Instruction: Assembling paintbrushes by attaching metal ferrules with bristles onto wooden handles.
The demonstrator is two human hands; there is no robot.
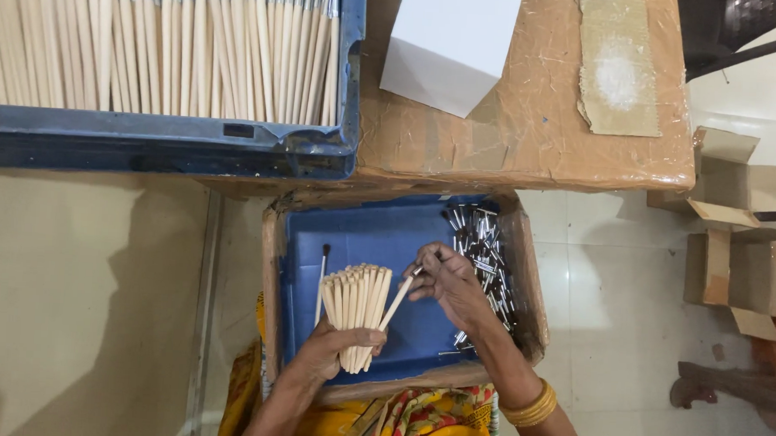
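A bundle of pale wooden sticks [354,308] was gripped upright in the left hand [328,355], its fingers curled shut around the lower ends and the thumb laid across the front. A single wooden stick [396,303] was pinched near its upper end between the closed fingertips of the right hand [451,286], the wrist bent inward and gold bangles [531,406] worn on the forearm. Both hands were held over a cardboard box [272,265] lined with blue sheet, where one finished brush [322,280] lay left of the bundle and a heap of metal ferrules [484,248] lay just beyond the right fingers. Above, a blue crate of sticks [164,143] and a taped carton [532,120] were seen; pale floor tiles [612,289] lay to the right.
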